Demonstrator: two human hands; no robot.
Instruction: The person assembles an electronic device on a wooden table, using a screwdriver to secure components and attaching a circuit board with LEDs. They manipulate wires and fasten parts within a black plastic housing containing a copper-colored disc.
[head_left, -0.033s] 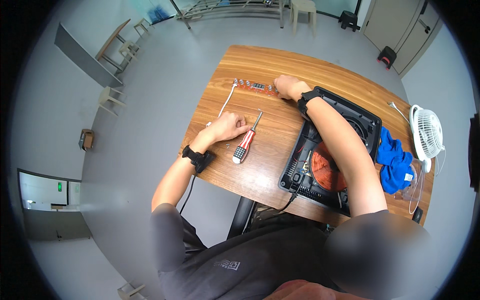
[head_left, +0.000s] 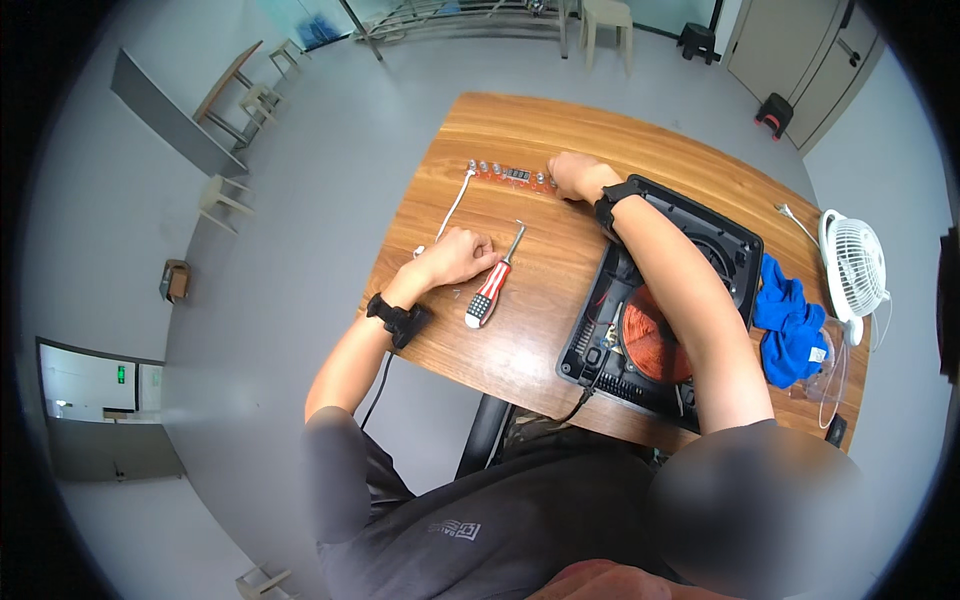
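Opened induction cooker on bench; control board strip being handled at the far edge.

Right hand (head_left: 572, 175) rests closed on the end of the narrow red control board (head_left: 512, 176), apparently gripping it; the step judged in hand is positioning that board, clear of the black cooker housing (head_left: 720, 240) with its copper coil (head_left: 655, 345). Left hand (head_left: 458, 257) lies loosely curled on the wooden table (head_left: 520, 340), holding nothing visible, just beside the red-and-white screwdriver (head_left: 492, 290). Next move calls for picking up that driver.
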